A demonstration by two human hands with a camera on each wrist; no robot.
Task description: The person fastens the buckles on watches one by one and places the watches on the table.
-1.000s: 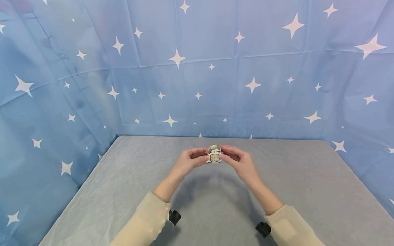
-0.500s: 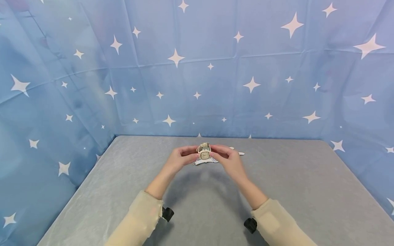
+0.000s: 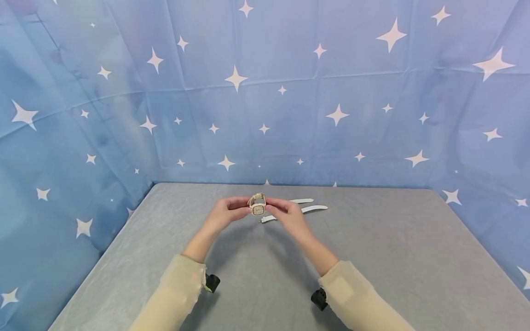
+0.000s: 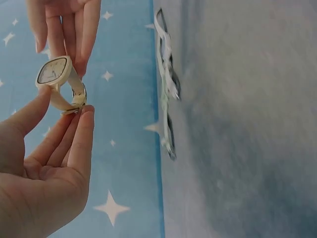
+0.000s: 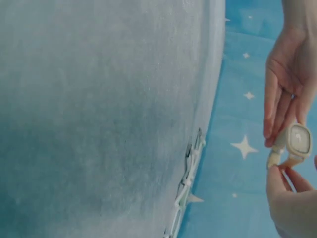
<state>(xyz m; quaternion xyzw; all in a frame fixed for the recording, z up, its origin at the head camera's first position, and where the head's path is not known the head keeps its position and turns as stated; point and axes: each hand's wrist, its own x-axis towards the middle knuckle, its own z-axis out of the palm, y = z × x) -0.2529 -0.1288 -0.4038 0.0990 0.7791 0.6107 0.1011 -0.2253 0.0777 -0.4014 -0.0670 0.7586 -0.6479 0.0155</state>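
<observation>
A cream wristwatch (image 3: 258, 210) with a squarish face is held up over the table, its strap closed in a loop. My left hand (image 3: 225, 214) pinches its left side, the thumb at the case and the fingers behind, by the strap. From the right, my right hand (image 3: 290, 216) grips the other side of the case with thumb and fingers. In the left wrist view the watch (image 4: 53, 73) is tilted, face outward. Behind my right hand, two white straps (image 3: 314, 208) lie on the table; the hand hides their middle.
A grey cloth covers the table (image 3: 372, 253). Blue curtains (image 3: 265, 105) with white stars stand along the back and sides. Black cameras sit at both cuffs, the left camera (image 3: 213, 283) and the right camera (image 3: 319, 299).
Both hands have moved left with the cream watch between them. The white straps, mostly hidden behind the hands before, now show at the right. The grip looks the same.
</observation>
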